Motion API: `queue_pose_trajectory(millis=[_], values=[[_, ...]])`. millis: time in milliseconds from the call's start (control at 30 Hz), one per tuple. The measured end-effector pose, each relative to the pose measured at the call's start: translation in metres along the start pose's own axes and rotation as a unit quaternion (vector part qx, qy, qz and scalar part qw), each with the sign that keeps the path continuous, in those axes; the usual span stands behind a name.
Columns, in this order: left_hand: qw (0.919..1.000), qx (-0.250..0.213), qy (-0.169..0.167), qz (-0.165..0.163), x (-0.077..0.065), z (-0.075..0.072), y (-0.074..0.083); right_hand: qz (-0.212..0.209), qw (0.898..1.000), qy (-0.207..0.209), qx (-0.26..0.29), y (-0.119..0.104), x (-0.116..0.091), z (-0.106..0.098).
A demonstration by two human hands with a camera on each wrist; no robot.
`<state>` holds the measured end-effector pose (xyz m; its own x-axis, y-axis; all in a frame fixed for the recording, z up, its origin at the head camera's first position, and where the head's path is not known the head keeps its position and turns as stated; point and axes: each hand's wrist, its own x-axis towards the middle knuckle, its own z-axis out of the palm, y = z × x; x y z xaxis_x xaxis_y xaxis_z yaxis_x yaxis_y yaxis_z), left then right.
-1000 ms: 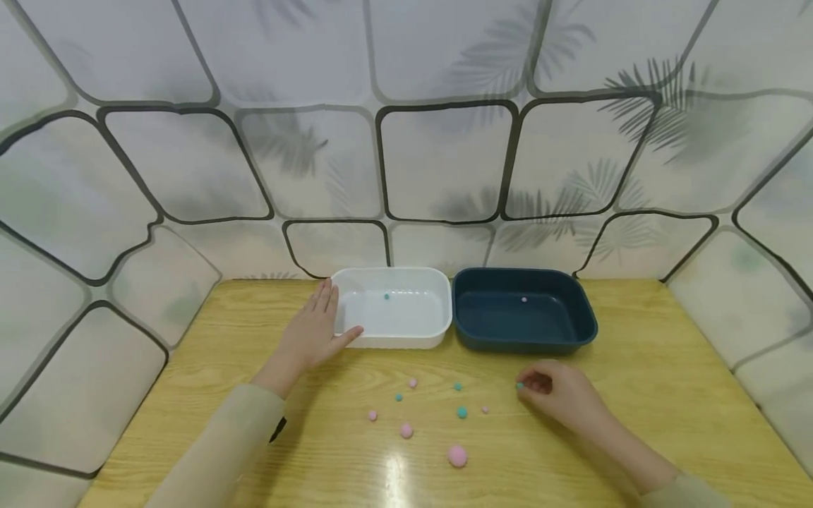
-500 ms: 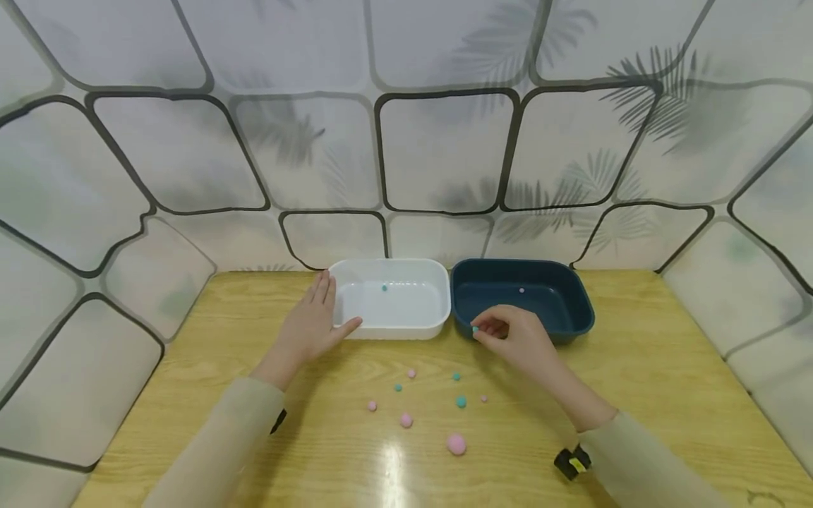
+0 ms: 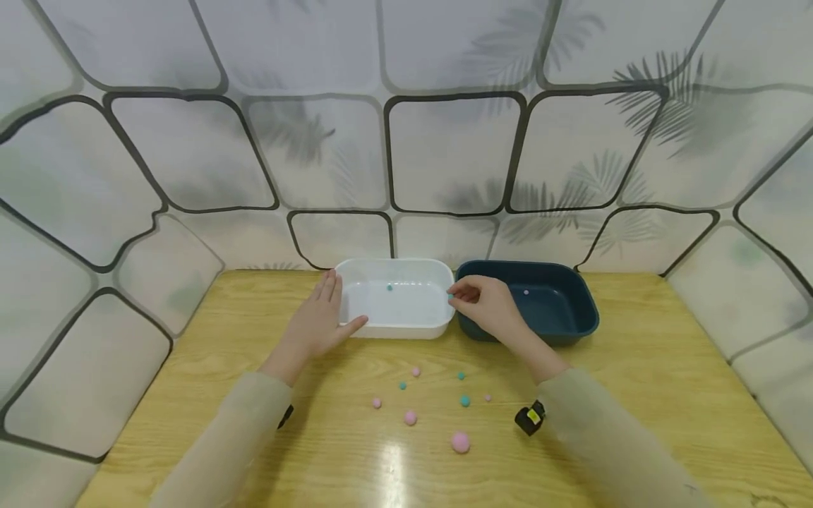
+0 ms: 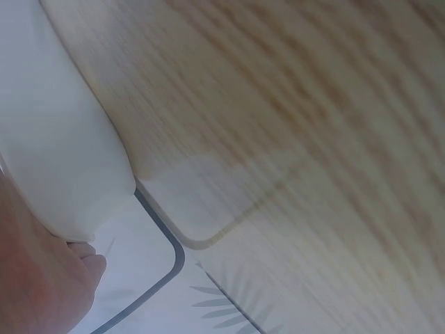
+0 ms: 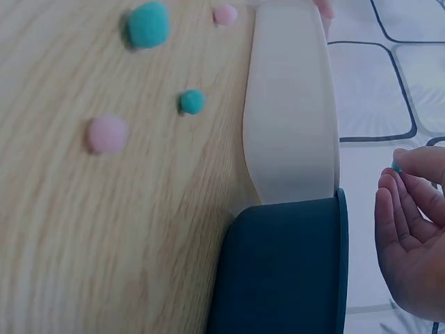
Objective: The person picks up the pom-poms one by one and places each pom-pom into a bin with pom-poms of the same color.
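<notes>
My left hand rests with straight fingers along the left end of the white bin, its thumb on the front rim. Between thumb and fingertips my right hand pinches a small teal pom-pom. In the head view this hand is over the left end of the dark blue bin, its fingertips at the white bin's right rim. One teal pom-pom lies inside the white bin, and a pink pom-pom lies in the blue bin.
Several pink and teal pom-poms lie scattered on the wooden table before the bins, among them a large pink pom-pom and a teal pom-pom. A patterned backdrop stands right behind the bins.
From the table right of the loose pom-poms, my right hand has moved up and left with the teal pom-pom, across the blue bin to the white bin's edge. The left hand stays put.
</notes>
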<state>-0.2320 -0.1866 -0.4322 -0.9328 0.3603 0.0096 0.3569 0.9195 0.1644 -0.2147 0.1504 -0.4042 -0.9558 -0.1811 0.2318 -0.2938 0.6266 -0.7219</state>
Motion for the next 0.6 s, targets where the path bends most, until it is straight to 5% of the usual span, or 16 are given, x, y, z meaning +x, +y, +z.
queue_pose_trajectory(millis=[600], values=[[1.0,0.003,0.005,-0.001,-0.002,0.0,0.002,0.047,0.998,-0.036,-0.005,-0.015,0.039,0.04]])
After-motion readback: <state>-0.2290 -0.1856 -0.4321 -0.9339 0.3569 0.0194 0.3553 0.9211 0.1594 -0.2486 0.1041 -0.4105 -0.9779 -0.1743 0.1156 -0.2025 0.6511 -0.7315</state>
